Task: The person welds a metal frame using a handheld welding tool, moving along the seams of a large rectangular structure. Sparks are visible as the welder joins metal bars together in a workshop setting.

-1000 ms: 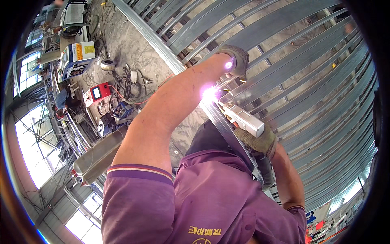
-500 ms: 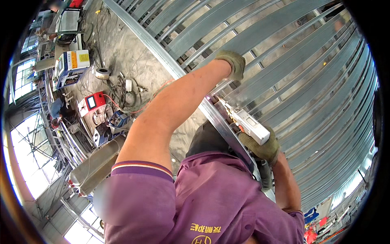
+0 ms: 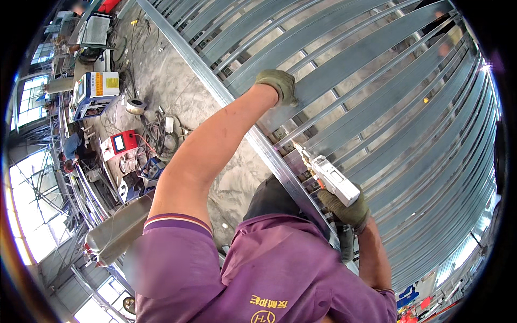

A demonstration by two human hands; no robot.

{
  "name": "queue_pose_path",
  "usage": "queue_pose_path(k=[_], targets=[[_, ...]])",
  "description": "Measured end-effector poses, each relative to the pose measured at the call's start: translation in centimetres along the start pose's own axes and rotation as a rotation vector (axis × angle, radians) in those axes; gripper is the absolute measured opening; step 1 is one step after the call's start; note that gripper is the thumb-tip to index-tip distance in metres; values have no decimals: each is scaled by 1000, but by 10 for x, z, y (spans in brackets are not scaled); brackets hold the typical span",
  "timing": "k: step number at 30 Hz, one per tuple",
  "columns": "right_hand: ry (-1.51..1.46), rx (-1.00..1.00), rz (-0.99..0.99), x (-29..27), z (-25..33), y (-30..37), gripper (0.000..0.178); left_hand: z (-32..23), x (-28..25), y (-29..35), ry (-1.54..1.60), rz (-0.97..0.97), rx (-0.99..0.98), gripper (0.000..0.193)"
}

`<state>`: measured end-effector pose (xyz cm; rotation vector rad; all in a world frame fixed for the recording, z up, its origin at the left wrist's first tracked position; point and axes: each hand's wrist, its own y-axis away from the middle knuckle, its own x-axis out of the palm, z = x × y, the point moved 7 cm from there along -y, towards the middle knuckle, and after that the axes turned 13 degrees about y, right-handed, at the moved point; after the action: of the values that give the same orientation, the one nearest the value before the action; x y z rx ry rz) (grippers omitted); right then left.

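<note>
My left hand (image 3: 279, 86), in an olive work glove, is closed over a flat grey metal slat (image 3: 350, 59) near the long edge rail (image 3: 215, 86); its fingertips are partly hidden. In my right hand (image 3: 347, 207), gloved alike, is a white handheld welding gun (image 3: 335, 180). The gun's narrow nozzle points up and left toward the rail, where the slats and thin bars meet it. A small purple glint shows at the rail beside the nozzle, with a faint haze above it. Whether the nozzle touches the metal I cannot tell.
Slats and thin bars of the large metal panel fill the right side. On the floor to the left stand a red machine (image 3: 119, 144), a white and blue machine cabinet (image 3: 97, 91), coiled cables (image 3: 168, 137) and a grey cylinder tank (image 3: 118, 229). Another person (image 3: 75, 145) is at far left.
My left hand has moved left along the panel, farther from the gun's nozzle. The gun has dropped slightly lower in the picture, still in my right hand. The whole view has shifted a little.
</note>
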<state>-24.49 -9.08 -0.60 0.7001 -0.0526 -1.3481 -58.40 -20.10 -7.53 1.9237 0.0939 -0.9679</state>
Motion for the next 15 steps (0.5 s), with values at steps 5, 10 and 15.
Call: queue_pose_path(k=[5, 10, 15], targets=[[-169, 236, 80, 3, 0, -4, 40, -5, -3, 3, -20, 21, -23, 59], [-221, 249, 55, 1, -5, -7, 42, -7, 4, -2, 0, -18, 14, 58], [-228, 250, 117, 7, -17, -9, 46, -3, 6, -6, 25, 3, 23, 59]])
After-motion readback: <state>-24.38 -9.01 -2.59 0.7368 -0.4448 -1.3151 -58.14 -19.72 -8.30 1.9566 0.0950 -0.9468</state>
